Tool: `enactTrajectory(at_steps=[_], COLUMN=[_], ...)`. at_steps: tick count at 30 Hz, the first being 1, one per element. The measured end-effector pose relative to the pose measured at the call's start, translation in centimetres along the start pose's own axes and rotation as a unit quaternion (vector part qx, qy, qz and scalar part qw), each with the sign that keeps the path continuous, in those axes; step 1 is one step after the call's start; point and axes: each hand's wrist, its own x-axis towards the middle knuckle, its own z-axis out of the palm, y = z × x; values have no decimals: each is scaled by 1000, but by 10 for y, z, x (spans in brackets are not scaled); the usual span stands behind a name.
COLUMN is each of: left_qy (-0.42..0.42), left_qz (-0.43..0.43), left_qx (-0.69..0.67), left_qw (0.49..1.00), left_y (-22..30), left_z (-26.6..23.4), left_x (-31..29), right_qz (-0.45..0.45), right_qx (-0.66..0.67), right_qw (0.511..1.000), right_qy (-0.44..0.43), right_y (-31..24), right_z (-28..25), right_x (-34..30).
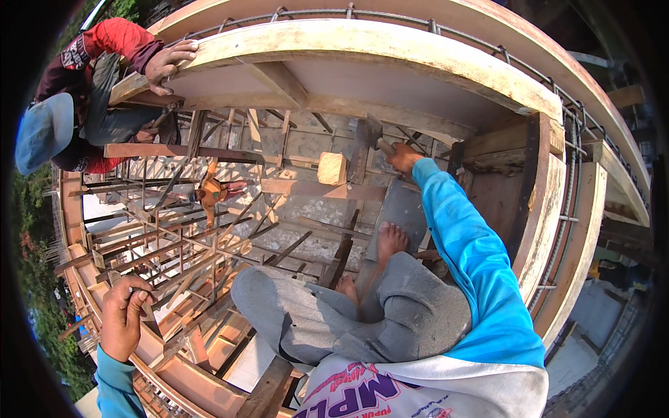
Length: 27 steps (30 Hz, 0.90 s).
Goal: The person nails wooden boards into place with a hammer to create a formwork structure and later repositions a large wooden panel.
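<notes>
White shirt lies nearest; beyond it, my right hand grips a hammer on the far side, right of a wood block. Near left, my left hand curls, its hold unclear.

The block is pale yellow. Just right of the block, the hammer pairs a dark grey head with a light handle. Farther right of the block, the sleeve is bright blue; below it, the trousers are plain grey and the shirt white with purple and pink print. Above the block, the beam is cream, stained brown. Left of the block, the co-worker's cap is light blue, the top red and maroon.
</notes>
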Motion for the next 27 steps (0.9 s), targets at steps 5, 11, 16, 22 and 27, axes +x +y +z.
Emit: enactTrajectory(at_steps=[5,11,16,22,27], left_qy=[-42,190,158,54,-4], left_qz=[22,-74,176,345,203], left_qx=[244,170,230,47,-243], left_qw=[969,964,944,936,949], left_y=[-18,24,120,93,76], left_z=[-25,-117,-85,66,241], left_x=[-82,-108,20,229,377], right_qz=[-57,19,41,-31,6], right_qx=[-101,-22,-26,-5,-66], right_qw=[993,999,997,998,997], right_qy=[15,-30,-63,-46,-45], right_y=[7,43,6,-12,-28], right_z=[-6,3,-4,0,-22], right_x=[3,18,-5,-4,-13])
